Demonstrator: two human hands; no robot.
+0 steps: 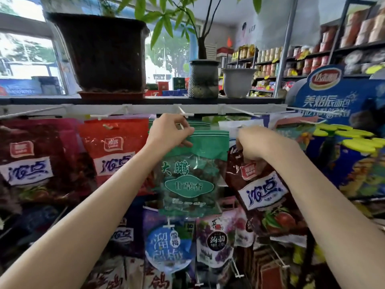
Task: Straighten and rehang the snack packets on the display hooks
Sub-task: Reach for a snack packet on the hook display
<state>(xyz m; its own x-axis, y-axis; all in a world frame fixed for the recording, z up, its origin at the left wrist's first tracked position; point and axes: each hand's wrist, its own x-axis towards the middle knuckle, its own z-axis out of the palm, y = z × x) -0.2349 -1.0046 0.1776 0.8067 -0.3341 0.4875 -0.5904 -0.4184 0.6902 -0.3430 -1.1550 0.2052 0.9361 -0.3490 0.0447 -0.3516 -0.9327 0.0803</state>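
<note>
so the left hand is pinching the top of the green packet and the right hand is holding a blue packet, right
Not quite. In the head view the left hand does pinch the top of the green packet, but the right hand holds a dark red packet, not a blue one.

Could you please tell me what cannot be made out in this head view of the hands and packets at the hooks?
- Whether the green packet is threaded on the white hook: the left hand covers its hang hole.
- Top of the dark red packet: hidden under the right hand.
- Packets behind the green one: only their top edges show.
- Bottom-row packets: cut off by the lower frame edge.
- Far shelf goods: too blurred to read.
</note>
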